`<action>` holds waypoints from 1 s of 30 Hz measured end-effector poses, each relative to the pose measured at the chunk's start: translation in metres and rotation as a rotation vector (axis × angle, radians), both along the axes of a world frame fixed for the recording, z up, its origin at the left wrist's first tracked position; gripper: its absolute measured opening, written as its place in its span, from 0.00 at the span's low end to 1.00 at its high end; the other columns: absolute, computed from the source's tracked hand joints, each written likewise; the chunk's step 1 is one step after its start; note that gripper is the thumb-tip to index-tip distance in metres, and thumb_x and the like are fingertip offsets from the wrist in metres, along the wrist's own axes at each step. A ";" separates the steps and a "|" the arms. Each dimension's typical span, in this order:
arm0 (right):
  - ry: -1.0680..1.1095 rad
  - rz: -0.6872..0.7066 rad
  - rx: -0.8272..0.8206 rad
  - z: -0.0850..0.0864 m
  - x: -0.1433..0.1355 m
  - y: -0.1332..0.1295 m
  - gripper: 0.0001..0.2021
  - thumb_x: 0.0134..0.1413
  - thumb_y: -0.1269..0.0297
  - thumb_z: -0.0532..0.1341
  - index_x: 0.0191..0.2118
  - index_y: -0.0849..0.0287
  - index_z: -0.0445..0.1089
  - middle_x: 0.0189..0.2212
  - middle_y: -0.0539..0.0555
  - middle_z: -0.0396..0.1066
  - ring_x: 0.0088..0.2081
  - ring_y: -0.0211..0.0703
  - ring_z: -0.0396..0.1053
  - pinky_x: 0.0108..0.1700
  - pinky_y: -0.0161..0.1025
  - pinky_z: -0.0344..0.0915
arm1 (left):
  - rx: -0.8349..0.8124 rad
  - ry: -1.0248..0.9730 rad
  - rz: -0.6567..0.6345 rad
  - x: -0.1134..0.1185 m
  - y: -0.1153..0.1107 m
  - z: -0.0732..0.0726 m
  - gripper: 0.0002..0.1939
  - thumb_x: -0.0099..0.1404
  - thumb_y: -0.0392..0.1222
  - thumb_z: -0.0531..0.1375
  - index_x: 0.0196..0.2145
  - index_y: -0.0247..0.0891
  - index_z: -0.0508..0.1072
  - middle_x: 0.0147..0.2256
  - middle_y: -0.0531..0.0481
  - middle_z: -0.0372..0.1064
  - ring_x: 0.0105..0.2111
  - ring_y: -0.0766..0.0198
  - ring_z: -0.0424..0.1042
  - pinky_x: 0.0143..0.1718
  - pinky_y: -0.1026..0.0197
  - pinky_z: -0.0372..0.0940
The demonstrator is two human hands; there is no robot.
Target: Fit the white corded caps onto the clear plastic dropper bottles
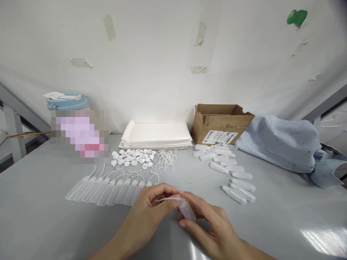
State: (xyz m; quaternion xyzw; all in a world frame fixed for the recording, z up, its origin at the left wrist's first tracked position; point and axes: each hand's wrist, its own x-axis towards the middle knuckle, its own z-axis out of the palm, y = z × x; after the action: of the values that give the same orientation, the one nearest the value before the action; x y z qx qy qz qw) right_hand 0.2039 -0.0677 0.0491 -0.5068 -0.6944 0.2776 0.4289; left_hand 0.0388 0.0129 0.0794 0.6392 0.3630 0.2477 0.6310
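Plastic, pale and translucent, a small bottle sits tilted between the two hands. The right hand grips its body; the left hand pinches a thin strap at its neck. Beside the left hand lies a row of strapped bottles; beyond it, white caps. Past the right hand lie loose bottles and, farther, a cardboard box.

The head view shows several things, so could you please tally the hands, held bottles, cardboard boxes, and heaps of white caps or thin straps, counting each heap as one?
Left hand and right hand: 2
Held bottle: 1
Cardboard box: 1
Heaps of white caps and thin straps: 2
Total: 6
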 end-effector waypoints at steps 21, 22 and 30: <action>0.248 -0.015 -0.181 0.004 -0.005 -0.002 0.15 0.54 0.67 0.60 0.49 0.55 0.64 0.27 0.49 0.74 0.26 0.36 0.69 0.29 0.32 0.68 | 0.501 0.180 -0.102 -0.006 0.001 0.000 0.07 0.63 0.45 0.57 0.36 0.47 0.75 0.33 0.52 0.70 0.34 0.61 0.69 0.35 0.61 0.64; 0.273 -0.014 -0.203 0.005 -0.005 -0.002 0.14 0.54 0.67 0.61 0.48 0.55 0.65 0.27 0.49 0.74 0.27 0.36 0.70 0.30 0.32 0.68 | 0.493 0.178 -0.086 -0.006 0.002 0.000 0.07 0.63 0.45 0.58 0.37 0.48 0.75 0.33 0.53 0.71 0.34 0.61 0.70 0.35 0.61 0.64; 0.416 -0.012 -0.333 0.002 -0.008 0.000 0.14 0.53 0.63 0.63 0.46 0.56 0.65 0.31 0.52 0.75 0.30 0.38 0.71 0.32 0.34 0.67 | 0.445 0.222 -0.069 -0.003 -0.002 -0.002 0.05 0.63 0.42 0.58 0.34 0.45 0.74 0.30 0.55 0.70 0.32 0.64 0.70 0.32 0.63 0.65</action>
State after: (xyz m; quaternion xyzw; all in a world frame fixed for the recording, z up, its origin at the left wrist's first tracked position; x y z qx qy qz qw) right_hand 0.1964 -0.0677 0.0509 -0.5066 -0.5329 0.4837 0.4748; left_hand 0.0360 0.0111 0.0775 0.7977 0.3447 0.2282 0.4390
